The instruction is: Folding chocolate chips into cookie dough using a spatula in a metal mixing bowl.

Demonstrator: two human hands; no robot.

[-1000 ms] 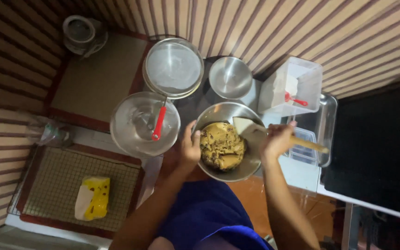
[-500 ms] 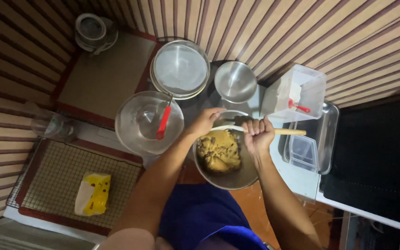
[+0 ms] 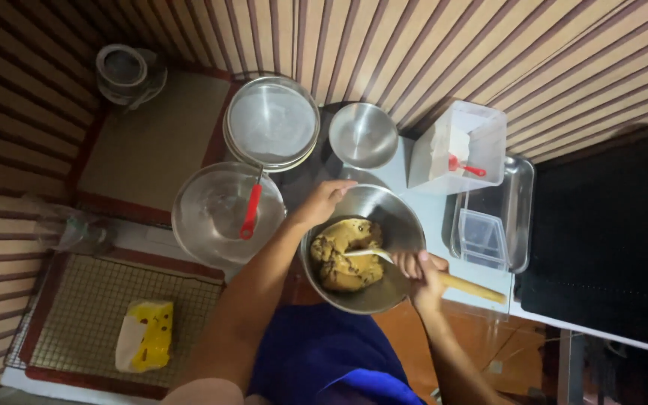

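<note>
1. The desk (image 3: 421, 217) carries everything here, and the steel mixing bowl (image 3: 395, 217) sits at its near edge, right in front of the person's body.
2. Inside the bowl lies a lump of tan dough (image 3: 345, 255) with dark flecks, heaped toward the bowl's left half; the right half of the bowl floor shows bare metal.
3. The left hand (image 3: 322, 202) is closed over the bowl's far-left rim, a holding grip that steadies the bowl, and it lies just beyond the dough.
4. The wooden-handled spatula (image 3: 466, 286) has its long axis running from lower right to upper left: handle out past the bowl's right rim, pale blade (image 3: 365, 253) lying on top of the dough.
5. The right hand (image 3: 421, 271) is wrapped tight around the spatula where the handle crosses the rim (fingers curled, no gap visible), so the dough lies up and to the left of this grip, along the tool's own line.
6. Of the two hands, the right one works the dough through the blade, while the left touches only the rim.
7. Left of the bowl stand a glass bowl (image 3: 211, 225) with a red-handled tool (image 3: 250, 214) and a round sieve (image 3: 271, 124) (none touched).
</note>
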